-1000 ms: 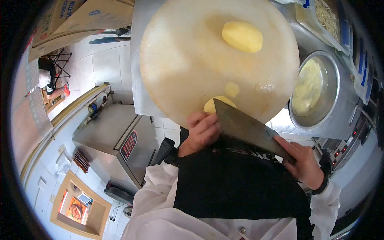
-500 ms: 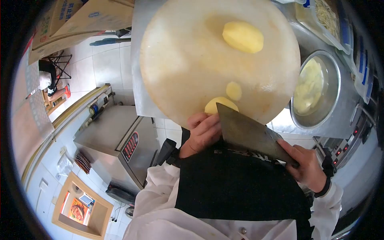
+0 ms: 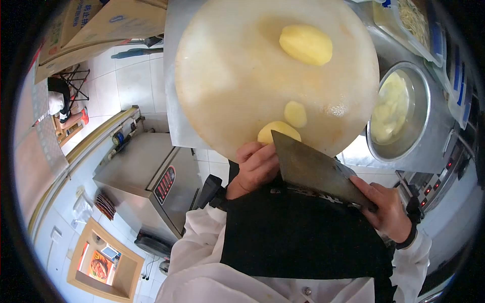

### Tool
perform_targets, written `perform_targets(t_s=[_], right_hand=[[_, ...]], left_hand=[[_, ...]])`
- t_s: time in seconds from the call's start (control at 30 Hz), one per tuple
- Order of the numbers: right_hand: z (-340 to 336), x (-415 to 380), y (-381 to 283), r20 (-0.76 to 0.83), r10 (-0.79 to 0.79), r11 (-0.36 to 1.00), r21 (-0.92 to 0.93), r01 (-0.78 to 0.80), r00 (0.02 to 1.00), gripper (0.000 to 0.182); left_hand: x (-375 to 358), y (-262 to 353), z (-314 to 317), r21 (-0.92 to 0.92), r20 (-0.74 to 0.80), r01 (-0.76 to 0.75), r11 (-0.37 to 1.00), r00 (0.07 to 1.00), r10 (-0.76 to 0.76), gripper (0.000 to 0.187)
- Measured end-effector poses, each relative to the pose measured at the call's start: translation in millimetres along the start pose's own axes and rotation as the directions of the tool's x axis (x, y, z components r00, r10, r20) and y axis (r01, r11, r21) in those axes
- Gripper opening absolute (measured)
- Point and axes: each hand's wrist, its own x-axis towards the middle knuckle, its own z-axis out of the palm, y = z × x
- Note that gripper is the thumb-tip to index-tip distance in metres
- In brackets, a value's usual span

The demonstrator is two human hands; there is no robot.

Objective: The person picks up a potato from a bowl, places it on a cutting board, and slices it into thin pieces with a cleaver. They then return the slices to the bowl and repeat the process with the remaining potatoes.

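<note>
On a round cutting board [image 3: 227, 76] lies a whole peeled potato [image 3: 306, 45] near the far side. A small round potato slice [image 3: 295, 114] rests beside the potato being cut [image 3: 277, 131] at the near edge. My left hand [image 3: 256, 166] is closed on that potato, its fingers bent. In my right hand [image 3: 385, 209] is the handle of a cleaver [image 3: 316, 169]; the blade stands against the potato's right side and hides part of it.
A metal bowl [image 3: 428, 108] with potato pieces in liquid stands right of the board. Plastic containers [image 3: 414, 38] sit at the upper right. Cardboard boxes [image 3: 101, 25] are upper left, above a seated person's legs [image 3: 76, 120]. A steel appliance [image 3: 136, 174] stands left.
</note>
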Motion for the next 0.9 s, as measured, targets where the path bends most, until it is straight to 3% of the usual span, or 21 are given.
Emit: perform_targets(t_s=[0.1, 0.17, 0.23, 0.3, 0.4, 0.5, 0.57, 0.6, 0.67, 0.83, 0.9], right_hand=[[18.5, 17.5, 6.8, -0.07, -0.016, 0.999, -0.032, 0.014, 0.997, 0.077], [27.9, 30.1, 17.2, -0.091, -0.033, 0.999, -0.025, 0.031, 0.995, 0.078], [27.5, 32.5, 19.4, -0.119, -0.052, 0.999, -0.018, 0.05, 0.992, 0.078], [20.3, 19.8, 15.6, -0.051, -0.024, 0.999, -0.026, 0.023, 0.998, 0.078], [3.6, 0.8, 5.7, 0.005, -0.033, 0.999, -0.035, 0.033, 0.999, 0.079], [2.4, 1.6, -1.8, -0.009, -0.007, 1.0, -0.02, 0.007, 1.0, 0.078], [9.5, 11.6, 1.5, -0.009, 0.014, 1.0, -0.023, -0.014, 1.0, 0.077], [14.8, 17.9, 4.6, -0.011, 0.037, 0.999, -0.023, -0.037, 0.999, 0.077], [24.1, 31.8, 11.4, -0.042, 0.019, 0.999, 0.036, -0.018, 0.999, 0.075], [41.2, 35.4, 19.6, -0.141, 0.038, 0.981, 0.192, -0.011, 0.989, 0.063], [52.9, 24.2, 33.9, -0.168, 0.22, 0.919, 0.365, -0.147, 0.961, 0.045]], left_hand=[[-6.4, -1.5, 0.4, -0.093, -0.014, 0.079, 0.993, 0.997, -0.08, 0.023], [6.0, -0.3, -1.0, 0.017, 0.02, -0.037, 0.999, 0.999, 0.036, 0.023], [4.3, -2.4, 0.4, 0.013, 0.009, -0.046, 0.999, 0.999, 0.046, 0.023], [-0.1, -2.1, 0.2, 0.002, 0.004, -0.048, 0.999, 0.999, 0.048, 0.023], [-2.4, 1.1, 0.4, -0.091, -0.026, 0.067, 0.994, 0.997, -0.07, 0.024], [-4.9, 2.2, 0.1, -0.06, 0.015, 0.087, 0.994, 0.996, -0.086, 0.023], [-22.7, -1.2, 6.2, -0.325, 0.043, 0.26, 0.909, 0.965, -0.26, 0.026], [-15.2, -0.5, 4.3, -0.323, 0.043, 0.261, 0.91, 0.964, -0.261, 0.026], [8.8, 1.0, -0.7, 0.034, 0.027, -0.022, 0.999, 0.999, 0.021, 0.032], [16.2, 4.6, -2.0, 0.054, 0.078, 0.0, 0.999, 0.997, -0.004, 0.032], [17.5, 5.4, -0.9, 0.046, 0.059, -0.001, 0.999, 0.998, -0.002, 0.03]])
